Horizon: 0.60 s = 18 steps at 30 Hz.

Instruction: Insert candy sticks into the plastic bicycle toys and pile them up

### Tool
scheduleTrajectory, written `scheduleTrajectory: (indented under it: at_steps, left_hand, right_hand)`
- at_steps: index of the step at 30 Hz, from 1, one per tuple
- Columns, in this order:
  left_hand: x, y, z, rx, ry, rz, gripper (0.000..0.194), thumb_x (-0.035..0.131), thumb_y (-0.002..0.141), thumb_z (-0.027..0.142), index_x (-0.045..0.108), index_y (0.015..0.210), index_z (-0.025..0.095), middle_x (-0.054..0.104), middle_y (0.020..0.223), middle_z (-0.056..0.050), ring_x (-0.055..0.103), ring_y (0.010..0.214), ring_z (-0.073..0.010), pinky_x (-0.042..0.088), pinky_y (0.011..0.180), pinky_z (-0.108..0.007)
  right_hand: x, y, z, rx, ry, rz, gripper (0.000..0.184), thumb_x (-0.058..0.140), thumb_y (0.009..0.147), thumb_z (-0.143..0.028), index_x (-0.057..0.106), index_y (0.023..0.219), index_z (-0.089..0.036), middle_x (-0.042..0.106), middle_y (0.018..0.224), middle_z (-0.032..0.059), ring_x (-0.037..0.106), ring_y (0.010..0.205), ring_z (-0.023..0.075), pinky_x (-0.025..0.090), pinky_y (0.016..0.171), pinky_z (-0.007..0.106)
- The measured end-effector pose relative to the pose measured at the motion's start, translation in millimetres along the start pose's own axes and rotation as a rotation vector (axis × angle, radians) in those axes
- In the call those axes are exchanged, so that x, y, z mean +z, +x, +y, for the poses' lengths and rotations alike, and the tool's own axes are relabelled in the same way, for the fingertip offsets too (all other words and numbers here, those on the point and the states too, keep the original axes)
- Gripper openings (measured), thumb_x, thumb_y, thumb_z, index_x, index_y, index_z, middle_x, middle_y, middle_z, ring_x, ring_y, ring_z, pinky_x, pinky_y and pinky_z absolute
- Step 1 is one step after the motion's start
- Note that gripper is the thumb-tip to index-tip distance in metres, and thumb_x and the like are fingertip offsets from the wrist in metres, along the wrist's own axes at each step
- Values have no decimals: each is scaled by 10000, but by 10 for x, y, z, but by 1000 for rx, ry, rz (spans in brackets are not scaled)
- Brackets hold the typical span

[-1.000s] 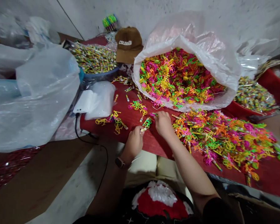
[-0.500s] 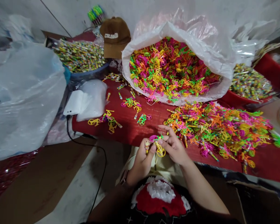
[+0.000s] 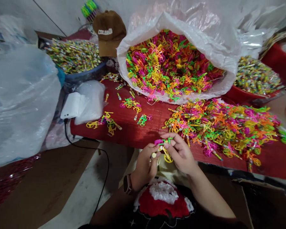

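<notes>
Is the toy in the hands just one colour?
No, the plastic toy between left hand and right hand is pink, green and yellow.

- black top (image 3: 124, 219) with a fluffy red-and-white patch (image 3: 164, 198), pale stitching around it, small star outline (image 3: 132, 222)
- dark-faced watch (image 3: 127, 183), pale pinkish band, left wrist (image 3: 134, 180)
- pale cream trousers (image 3: 173, 175)

Beyond and left of the hands (image 3: 145, 163) (image 3: 182, 156) sits a brown cap (image 3: 109, 30) with white lettering. Nearer, also leftward, a white phone (image 3: 70, 104) joins a black cable (image 3: 107, 167).
</notes>
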<state>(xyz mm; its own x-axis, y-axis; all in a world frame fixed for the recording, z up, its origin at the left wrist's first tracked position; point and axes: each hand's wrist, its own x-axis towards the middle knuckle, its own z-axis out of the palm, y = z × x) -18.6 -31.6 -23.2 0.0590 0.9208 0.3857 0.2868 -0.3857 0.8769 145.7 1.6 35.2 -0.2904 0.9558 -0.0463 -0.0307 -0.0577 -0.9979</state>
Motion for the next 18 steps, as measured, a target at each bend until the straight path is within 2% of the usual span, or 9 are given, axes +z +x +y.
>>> scheduleTrajectory:
  at_steps: [5,9,13,15,18]
  left_hand:
    - [-26,-21,-16,29,78,-52,198,478,1024,199,646,1130,207,737,1041,-103,717,943,-243,576,853,-364]
    - [-37,0,32,50,111,-77,201,483,1017,190,625,1158,207,736,1062,-110,722,970,-246,585,865,-364]
    - [-12,30,27,94,146,-114,213,458,1022,189,630,1147,205,736,1068,-134,729,990,-263,590,880,-382]
    - [6,39,14,118,113,-108,199,461,1034,193,626,1144,202,736,1064,-136,729,981,-257,590,872,-372]
    - [22,50,-22,82,51,-103,203,461,1069,224,620,1193,200,737,1116,-140,728,1035,-249,586,905,-367]
  right_hand:
    - [25,-18,-6,-7,-27,37,289,613,1056,-458,637,1295,-296,658,888,20,624,794,202,503,707,340]
    - [53,-31,25,24,-9,90,329,634,1041,-466,606,1323,-298,580,770,-15,540,655,178,427,588,308]
    - [100,-52,45,26,-8,197,348,666,1013,-490,589,1290,-293,573,774,-13,508,636,173,380,547,293]
    - [128,-51,41,22,-29,203,331,656,1016,-495,593,1266,-287,552,750,-21,474,609,162,352,527,284]
    - [111,11,-8,8,-117,166,331,640,1026,-492,604,1271,-273,462,668,-56,400,548,142,310,502,274]
